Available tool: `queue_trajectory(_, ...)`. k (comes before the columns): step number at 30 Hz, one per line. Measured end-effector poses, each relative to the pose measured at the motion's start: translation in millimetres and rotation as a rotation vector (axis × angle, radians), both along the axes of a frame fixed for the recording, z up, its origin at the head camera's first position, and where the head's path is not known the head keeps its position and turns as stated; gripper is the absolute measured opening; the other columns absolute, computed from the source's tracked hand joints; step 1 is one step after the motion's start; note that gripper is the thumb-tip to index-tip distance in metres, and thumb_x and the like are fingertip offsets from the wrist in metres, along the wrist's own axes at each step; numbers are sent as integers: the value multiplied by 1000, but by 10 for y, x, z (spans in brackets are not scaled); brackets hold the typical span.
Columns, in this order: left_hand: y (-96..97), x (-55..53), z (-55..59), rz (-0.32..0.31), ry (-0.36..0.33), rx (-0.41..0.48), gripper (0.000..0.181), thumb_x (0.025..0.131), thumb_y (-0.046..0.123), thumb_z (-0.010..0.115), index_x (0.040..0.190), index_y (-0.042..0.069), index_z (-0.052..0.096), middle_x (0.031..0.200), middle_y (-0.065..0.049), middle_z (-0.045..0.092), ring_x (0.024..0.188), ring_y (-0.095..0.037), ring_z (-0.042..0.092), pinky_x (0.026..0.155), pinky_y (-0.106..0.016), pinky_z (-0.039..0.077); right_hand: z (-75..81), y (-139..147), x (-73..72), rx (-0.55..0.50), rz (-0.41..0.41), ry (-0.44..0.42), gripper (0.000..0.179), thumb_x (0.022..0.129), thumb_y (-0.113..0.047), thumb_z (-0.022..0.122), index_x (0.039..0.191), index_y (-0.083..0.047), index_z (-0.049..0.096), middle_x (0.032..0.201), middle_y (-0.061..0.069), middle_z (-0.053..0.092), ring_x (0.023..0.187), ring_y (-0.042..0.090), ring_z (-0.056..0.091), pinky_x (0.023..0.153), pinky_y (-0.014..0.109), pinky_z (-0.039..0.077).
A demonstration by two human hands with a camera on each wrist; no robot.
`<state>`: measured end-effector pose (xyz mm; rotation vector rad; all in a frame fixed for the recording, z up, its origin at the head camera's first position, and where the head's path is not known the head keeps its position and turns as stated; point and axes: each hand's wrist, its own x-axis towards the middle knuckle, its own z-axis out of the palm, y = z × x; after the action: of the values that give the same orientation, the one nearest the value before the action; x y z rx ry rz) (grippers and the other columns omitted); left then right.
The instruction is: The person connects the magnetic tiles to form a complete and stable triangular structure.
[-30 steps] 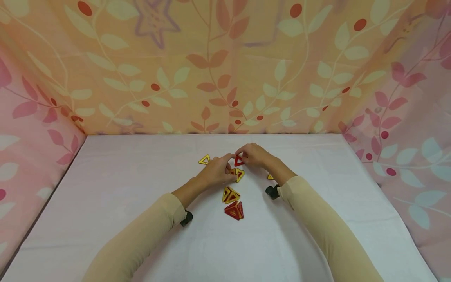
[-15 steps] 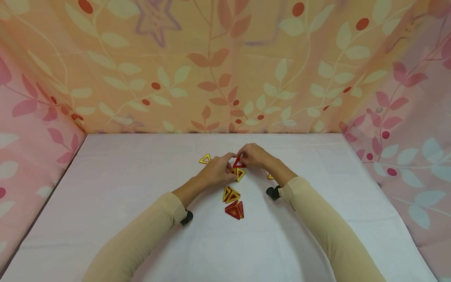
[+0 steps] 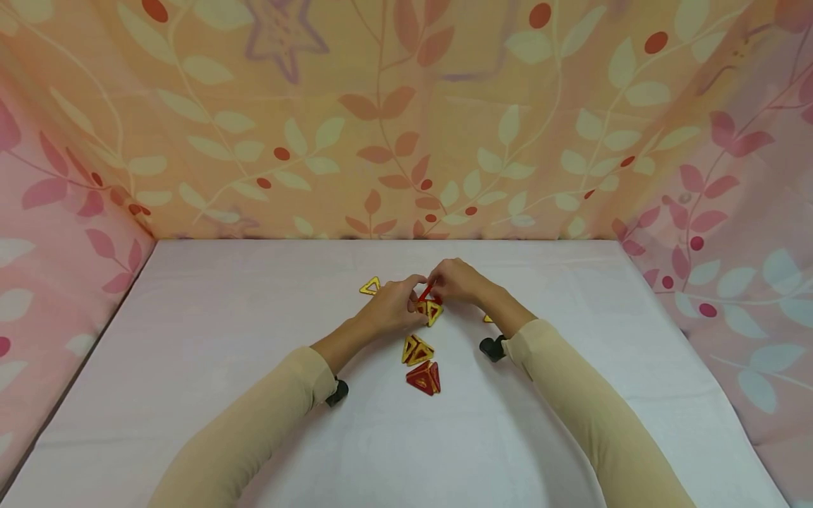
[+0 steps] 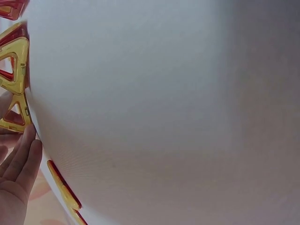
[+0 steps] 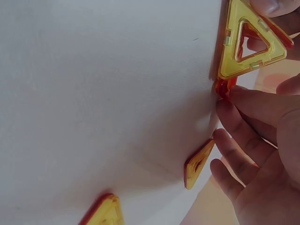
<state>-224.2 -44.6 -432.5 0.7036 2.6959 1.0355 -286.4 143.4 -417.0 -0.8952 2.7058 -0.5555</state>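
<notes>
My left hand [image 3: 395, 307] holds a small cluster of yellow and red triangular magnetic tiles [image 3: 433, 312] in the middle of the white table. In the right wrist view, the yellow triangle [image 5: 255, 40] of that cluster stands tilted, with the left thumb at its top. My right hand [image 3: 459, 280] pinches a red triangular magnetic tile [image 3: 425, 291] at the cluster's far side, its upper part hidden by fingers. Nearer the body sit a yellow-and-red tile pyramid [image 3: 418, 351] and a mostly red one [image 3: 423, 378].
One loose yellow triangle [image 3: 370, 286] lies beyond the left hand. Another yellow triangle [image 3: 488, 318] is partly covered by the right forearm. Dark wrist cameras [image 3: 337, 392] show below the sleeves. Floral cloth [image 3: 381, 141] hangs behind the white table [image 3: 241, 317] and at both sides.
My right hand has shifted slightly right and tilted the red tile, bringing it down against the back of the cluster. The left hand has stayed nearly in place.
</notes>
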Motion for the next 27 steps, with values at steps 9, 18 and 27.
queue_trajectory(9, 6, 9, -14, 22, -14, -6, 64, 83, 18, 81, 138, 7, 51, 89, -1, 66, 78, -15, 59, 73, -29, 50, 14, 0, 20, -2, 0, -12, 19, 88, 0, 64, 103, 1, 75, 100, 12, 73, 90, 23, 63, 86, 38, 52)
queue_trajectory(18, 2, 16, -8, 11, -12, -4, 64, 83, 18, 80, 138, 6, 50, 88, -1, 66, 75, -14, 59, 71, -28, 50, 13, -2, 25, -12, -49, -57, 18, 88, -2, 68, 105, 0, 74, 93, 8, 70, 84, 21, 59, 82, 33, 51)
queue_trajectory(27, 8, 16, 9, 19, -7, -11, 66, 83, 19, 81, 139, 7, 49, 86, -1, 66, 75, -14, 59, 71, -28, 49, 13, 8, 29, -48, -66, -38, 16, 88, -3, 70, 104, 0, 74, 90, 7, 71, 82, 19, 60, 80, 32, 52)
